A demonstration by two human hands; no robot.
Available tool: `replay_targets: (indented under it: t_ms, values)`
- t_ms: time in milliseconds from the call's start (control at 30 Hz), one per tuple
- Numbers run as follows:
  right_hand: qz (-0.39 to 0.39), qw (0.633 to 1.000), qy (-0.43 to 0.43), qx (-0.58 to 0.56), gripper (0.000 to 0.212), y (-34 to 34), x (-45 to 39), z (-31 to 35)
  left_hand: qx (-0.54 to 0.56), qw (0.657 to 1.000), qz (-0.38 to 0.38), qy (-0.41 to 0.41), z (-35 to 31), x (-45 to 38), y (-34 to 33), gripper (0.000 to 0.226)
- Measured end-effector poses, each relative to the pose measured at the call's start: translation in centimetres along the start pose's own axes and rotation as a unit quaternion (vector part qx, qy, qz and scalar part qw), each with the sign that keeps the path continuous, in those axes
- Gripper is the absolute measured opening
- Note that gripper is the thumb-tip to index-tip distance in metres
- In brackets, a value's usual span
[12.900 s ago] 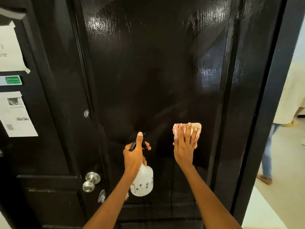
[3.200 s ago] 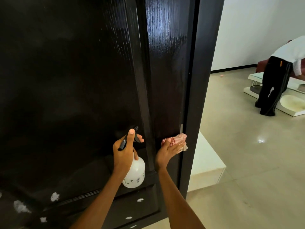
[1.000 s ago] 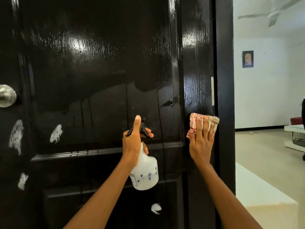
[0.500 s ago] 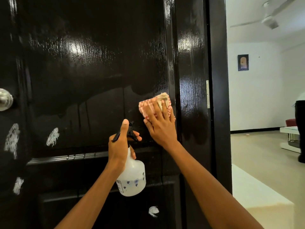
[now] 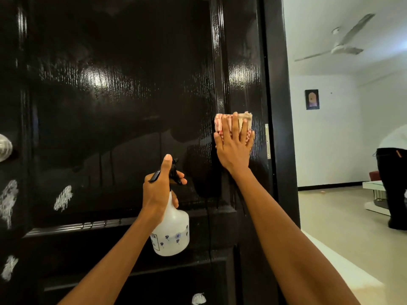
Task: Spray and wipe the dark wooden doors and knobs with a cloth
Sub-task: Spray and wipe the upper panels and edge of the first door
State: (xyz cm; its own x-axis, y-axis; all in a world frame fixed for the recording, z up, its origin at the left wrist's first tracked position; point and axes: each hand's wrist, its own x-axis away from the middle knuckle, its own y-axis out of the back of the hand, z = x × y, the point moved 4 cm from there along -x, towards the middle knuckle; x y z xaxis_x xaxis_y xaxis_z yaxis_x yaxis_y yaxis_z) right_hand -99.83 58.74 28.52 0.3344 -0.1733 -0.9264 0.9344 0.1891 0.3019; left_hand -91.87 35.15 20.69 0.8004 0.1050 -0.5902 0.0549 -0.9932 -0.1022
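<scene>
Both hands are occupied: a folded cloth (image 5: 233,124) is pressed flat against the dark door (image 5: 123,106) by the right hand (image 5: 234,148), fingers straight, while a white spray bottle (image 5: 171,232) is gripped by the left hand (image 5: 159,190).

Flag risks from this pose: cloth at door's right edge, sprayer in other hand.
1. The right hand presses the cloth flat beside the hinge; it could snag there.
2. Liquid runs down the door; drips may dry as streaks.
3. White smears and the knob sit far left, easily missed.
</scene>
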Motion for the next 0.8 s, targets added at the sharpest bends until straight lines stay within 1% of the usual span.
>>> replay_targets:
  t_ms: [100,233,300,433,600,667,733,800]
  values:
    - [-0.013,1.000,0.017,-0.011,0.067,-0.7,2.5,-0.8,0.000,1.000,0.000,0.000,0.0,-0.3,0.0,0.073]
    - [-0.021,0.999,0.028,0.000,0.064,-3.9,13.5,-3.6,-0.001,1.000,0.010,0.006,0.8,0.4,-0.9,0.073]
    - [-0.014,1.000,0.025,0.001,0.063,-4.9,16.5,-4.5,-0.001,1.000,0.016,0.007,1.1,0.9,-1.2,0.072]
    - [-0.035,0.999,0.005,-0.005,0.062,-4.3,13.6,-2.9,0.005,1.000,0.007,0.006,1.2,1.6,-0.4,0.071]
    - [-0.077,0.994,0.075,-0.027,0.061,-1.8,3.4,4.0,-0.005,1.000,-0.013,-0.009,0.2,0.8,2.1,0.070]
    - [-0.081,0.994,0.064,-0.033,0.063,-1.0,0.3,6.6,-0.006,1.000,-0.022,-0.018,0.0,0.3,2.9,0.071]
    - [-0.086,0.993,0.068,-0.034,0.063,-1.6,0.4,8.0,-0.020,0.999,-0.033,-0.024,0.1,-0.2,3.9,0.072]
    - [-0.089,0.987,0.132,-0.028,0.062,-2.8,3.9,8.0,-0.024,0.999,-0.037,-0.022,0.4,-0.3,4.7,0.072]
